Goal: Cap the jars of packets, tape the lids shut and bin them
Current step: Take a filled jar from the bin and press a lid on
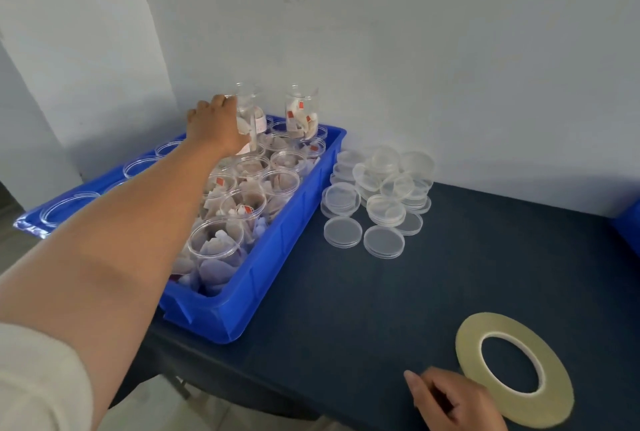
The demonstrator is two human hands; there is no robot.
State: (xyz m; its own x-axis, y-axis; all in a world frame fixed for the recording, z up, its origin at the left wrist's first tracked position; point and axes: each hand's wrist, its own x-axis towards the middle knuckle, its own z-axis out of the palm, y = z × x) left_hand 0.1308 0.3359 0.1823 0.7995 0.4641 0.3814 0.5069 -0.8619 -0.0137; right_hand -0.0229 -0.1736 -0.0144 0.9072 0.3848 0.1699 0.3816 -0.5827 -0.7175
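A blue bin [242, 312] at the left holds several clear jars of packets [221, 250], all without lids. My left hand [216, 125] reaches to the far end of the bin and grips one tall clear jar [250, 108] of packets, raised above the others. A second raised jar [302, 115] stands beside it. A heap of clear round lids [381, 195] lies on the dark table right of the bin. A roll of yellowish tape [516, 368] lies flat at the front right. My right hand [450, 399] rests next to the roll with fingers loosely curled, holding nothing.
The dark blue table [346, 309] runs to a pale wall at the back. A second blue bin's corner [632, 226] shows at the right edge. The table's front edge falls off below the bin at the lower left.
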